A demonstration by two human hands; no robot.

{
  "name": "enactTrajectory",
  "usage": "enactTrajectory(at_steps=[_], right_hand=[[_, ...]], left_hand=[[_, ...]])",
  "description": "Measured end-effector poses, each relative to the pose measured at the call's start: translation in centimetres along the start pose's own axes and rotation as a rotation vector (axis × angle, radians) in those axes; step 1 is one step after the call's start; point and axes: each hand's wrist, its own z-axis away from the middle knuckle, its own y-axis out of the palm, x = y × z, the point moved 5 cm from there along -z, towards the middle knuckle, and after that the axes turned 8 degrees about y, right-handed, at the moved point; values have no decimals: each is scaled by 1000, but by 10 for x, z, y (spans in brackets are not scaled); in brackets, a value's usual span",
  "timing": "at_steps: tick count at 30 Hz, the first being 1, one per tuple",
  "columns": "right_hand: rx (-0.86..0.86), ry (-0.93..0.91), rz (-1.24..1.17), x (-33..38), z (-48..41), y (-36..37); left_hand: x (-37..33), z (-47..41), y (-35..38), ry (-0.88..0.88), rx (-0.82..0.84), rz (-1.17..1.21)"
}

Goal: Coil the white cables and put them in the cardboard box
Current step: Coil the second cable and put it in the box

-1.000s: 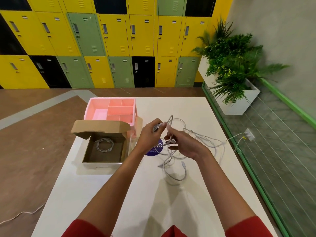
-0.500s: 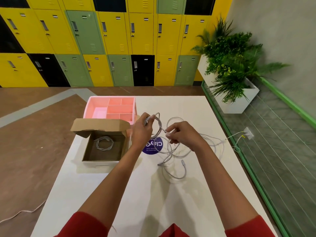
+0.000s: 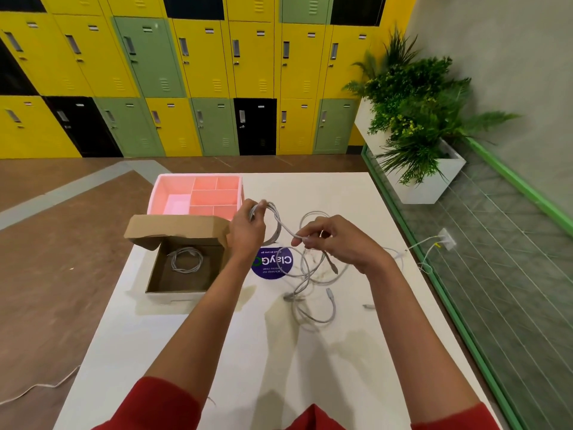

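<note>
1. Done so far: one coiled cable (image 3: 186, 260) lies flat on the floor of the open cardboard box (image 3: 161, 274), which stands at the left side of the table (image 3: 279, 367) with its lid flap tipped back.
2. In hand: a second white cable (image 3: 277, 223), partly wound. The left hand (image 3: 248, 231), just right of the box, has its fingers curled round a small loop held up off the table. The right hand (image 3: 338, 240) pinches the running strand between thumb and forefinger.
3. Left to do: that strand trails down into a loose tangle (image 3: 313, 293) on the table under and in front of the right hand, partly over a purple sticker (image 3: 273, 263). Several plug ends show, but I cannot count the cables.
4. Judgement: early to middle. One cable is boxed, one is started and the heap is not yet coiled.
</note>
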Motion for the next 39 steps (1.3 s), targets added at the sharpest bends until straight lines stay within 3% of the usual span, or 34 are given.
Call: enactTrajectory(at_steps=[3, 6, 9, 12, 19, 24, 29, 33, 39], right_hand=[[-54, 30, 16, -11, -2, -4], [-66, 70, -139, -23, -3, -3], [-66, 70, -288, -24, -1, -5], [-144, 50, -284, -19, 1, -14], [-124, -61, -253, -3, 2, 1], [-253, 16, -309, -10, 2, -10], [-464, 82, -295, -31, -6, -9], [-545, 100, -323, -32, -11, -2], [-520, -1, -369, -18, -15, 9]], left_hand=[[8, 1, 1, -58, 14, 92], [3, 3, -1, -96, 58, 303], [-7, 2, -6, -42, 129, 474], [-12, 4, -6, 11, 201, 524], [-24, -1, -5, 3, 74, 565], [-36, -3, -2, -119, 49, 790], [-46, 8, 12, -324, 142, 1097], [-54, 15, 19, -297, 198, 1083], [-56, 20, 22, -262, 126, 958]])
